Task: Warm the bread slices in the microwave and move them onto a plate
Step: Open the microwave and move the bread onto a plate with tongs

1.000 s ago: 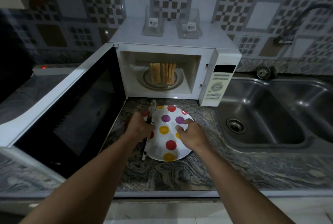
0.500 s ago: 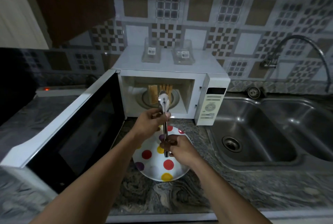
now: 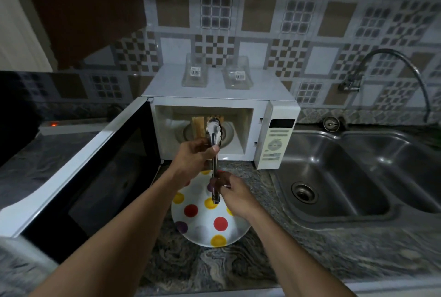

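Tongs held before the open microwave
Left hand grips their middle, right hand pinches their end; bread slices stand inside it, plate lies before it.

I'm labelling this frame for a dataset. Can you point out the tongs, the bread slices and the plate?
tongs [image 3: 214,164]: head view, on the bare metal shaft below the scalloped tips.
bread slices [image 3: 198,125]: head view, on the leftmost visible slice.
plate [image 3: 203,219]: head view, on bare white between the coloured dots.
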### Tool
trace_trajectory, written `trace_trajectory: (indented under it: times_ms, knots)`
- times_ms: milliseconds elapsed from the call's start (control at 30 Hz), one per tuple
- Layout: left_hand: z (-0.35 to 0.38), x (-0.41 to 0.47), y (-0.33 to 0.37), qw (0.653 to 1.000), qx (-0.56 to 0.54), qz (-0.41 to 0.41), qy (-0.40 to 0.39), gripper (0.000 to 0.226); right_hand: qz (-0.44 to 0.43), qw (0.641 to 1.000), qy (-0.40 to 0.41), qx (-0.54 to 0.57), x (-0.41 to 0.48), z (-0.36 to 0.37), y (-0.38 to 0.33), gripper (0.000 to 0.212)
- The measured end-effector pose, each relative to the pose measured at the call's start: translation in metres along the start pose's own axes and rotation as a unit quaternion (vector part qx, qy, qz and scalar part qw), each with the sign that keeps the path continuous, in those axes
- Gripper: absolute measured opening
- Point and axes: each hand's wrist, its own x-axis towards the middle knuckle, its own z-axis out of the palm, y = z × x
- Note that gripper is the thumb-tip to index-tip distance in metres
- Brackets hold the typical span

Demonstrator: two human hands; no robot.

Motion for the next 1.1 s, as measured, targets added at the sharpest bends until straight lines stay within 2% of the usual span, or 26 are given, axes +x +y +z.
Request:
trace_trajectory:
  times_ms: [100,267,300,400,467,533,567,600,700,733,833,1000,1100]
  knots:
    - [0.002,0.005,-0.003,0.999,-0.035,-0.01,0.012,0.019,-0.014,0.999,0.027,-0.01,0.007,0.001,-0.004,0.013]
    - [-0.007,0.011,-0.012,0.995,-0.082,-0.023,0.043,0.015,0.003,0.998,0.059,-0.026,0.02,0.003,0.002,0.024]
    - [-0.01,0.011,-0.016,0.997,-0.059,-0.019,0.056,0.016,0.006,0.997,0.07,-0.032,0.022,0.002,0.003,0.027]
    - [-0.027,0.002,-0.047,0.987,0.111,0.014,0.113,0.027,0.019,0.992,0.111,-0.062,0.025,0.004,0.015,0.039]
    - [-0.039,-0.006,-0.078,0.98,0.165,0.038,0.103,0.033,0.039,0.986,0.131,-0.092,0.027,0.001,0.02,0.037]
    - [-0.055,-0.011,-0.113,0.935,0.335,0.04,0.108,0.033,0.048,0.98,0.156,-0.118,0.035,-0.003,0.025,0.033]
    - [-0.065,-0.009,-0.131,0.904,0.412,0.043,0.108,0.042,0.049,0.976,0.17,-0.123,0.042,-0.005,0.026,0.034]
    - [-0.071,-0.012,-0.142,0.888,0.444,0.04,0.115,0.05,0.052,0.974,0.182,-0.125,0.049,-0.007,0.025,0.037]
    - [-0.074,-0.019,-0.168,0.849,0.503,0.034,0.158,0.051,0.077,0.966,0.195,-0.151,0.07,-0.01,0.019,0.038]
    - [-0.074,-0.021,-0.175,0.846,0.517,0.007,0.131,0.052,0.085,0.963,0.195,-0.166,0.076,-0.011,0.016,0.037]
    - [-0.074,-0.021,-0.184,0.81,0.576,0.034,0.104,0.054,0.094,0.95,0.2,-0.22,0.094,-0.012,0.004,0.039]
    - [-0.072,-0.021,-0.178,0.793,0.596,0.045,0.115,0.053,0.101,0.951,0.174,-0.234,0.125,-0.006,-0.004,0.033]
    - [-0.073,-0.02,-0.176,0.789,0.603,0.034,0.116,0.052,0.097,0.954,0.165,-0.23,0.136,-0.003,-0.006,0.021]
